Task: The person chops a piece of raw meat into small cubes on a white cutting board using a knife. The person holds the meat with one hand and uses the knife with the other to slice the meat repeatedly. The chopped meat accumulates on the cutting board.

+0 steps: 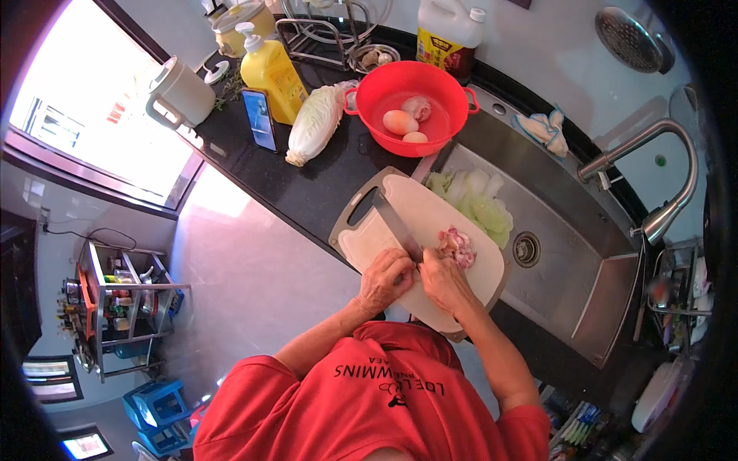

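Note:
A cleaver-like knife (396, 221) lies across the pale cutting board (483, 280), its blade slanting away to the far left. My right hand (443, 283) is closed at the near end of the blade, around the handle, which is hidden. Beside it, my left hand (387, 278) has its fingers curled in close to the blade; whatever they pinch is hidden. Pieces of pink raw meat (457, 247) sit in a small pile on the board, just beyond my right hand. The board rests across the counter edge and part of the sink.
Pale green cabbage leaves (480, 203) lie in the steel sink (584, 265), under a tall faucet (680, 180). Behind the board stands a red basin (377, 127) holding eggs and a pinkish lump. A whole cabbage (317, 123), propped phone (260, 121) and yellow pump bottle (275, 77) are to its left.

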Motion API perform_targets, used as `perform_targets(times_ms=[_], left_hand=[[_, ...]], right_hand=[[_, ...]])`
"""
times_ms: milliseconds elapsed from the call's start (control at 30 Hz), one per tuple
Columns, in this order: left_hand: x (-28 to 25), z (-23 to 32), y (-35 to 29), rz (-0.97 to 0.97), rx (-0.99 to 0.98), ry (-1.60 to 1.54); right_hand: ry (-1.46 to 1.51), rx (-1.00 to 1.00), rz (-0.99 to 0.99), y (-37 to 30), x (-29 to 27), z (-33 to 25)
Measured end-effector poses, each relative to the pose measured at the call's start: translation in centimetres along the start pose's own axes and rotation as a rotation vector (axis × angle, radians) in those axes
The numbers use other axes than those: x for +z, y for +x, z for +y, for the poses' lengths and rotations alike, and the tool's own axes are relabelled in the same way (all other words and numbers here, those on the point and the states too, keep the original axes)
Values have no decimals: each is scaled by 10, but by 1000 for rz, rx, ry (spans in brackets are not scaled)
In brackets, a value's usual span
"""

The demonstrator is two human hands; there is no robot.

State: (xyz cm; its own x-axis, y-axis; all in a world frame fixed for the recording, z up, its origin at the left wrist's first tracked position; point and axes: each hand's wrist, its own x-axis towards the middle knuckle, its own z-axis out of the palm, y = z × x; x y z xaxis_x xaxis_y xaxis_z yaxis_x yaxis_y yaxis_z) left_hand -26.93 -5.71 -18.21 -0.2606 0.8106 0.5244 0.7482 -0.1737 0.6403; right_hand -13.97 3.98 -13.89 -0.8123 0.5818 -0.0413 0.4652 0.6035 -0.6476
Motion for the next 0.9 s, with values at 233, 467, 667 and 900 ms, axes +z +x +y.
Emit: perform_targets(times_ms=[233,467,667,900], left_hand=[[-1,4,0,4,-38,17],[4,6,-5,6,-54,13],[8,4,-6,84,-56,79],[-5,-11,1,359,-359,-149]], right_hand=[[3,178,-167,-46,-11,2],[19,14,-42,0,4,0],[-59,12,-38,1,5,-12],[22,219,-214,-61,-27,10]])
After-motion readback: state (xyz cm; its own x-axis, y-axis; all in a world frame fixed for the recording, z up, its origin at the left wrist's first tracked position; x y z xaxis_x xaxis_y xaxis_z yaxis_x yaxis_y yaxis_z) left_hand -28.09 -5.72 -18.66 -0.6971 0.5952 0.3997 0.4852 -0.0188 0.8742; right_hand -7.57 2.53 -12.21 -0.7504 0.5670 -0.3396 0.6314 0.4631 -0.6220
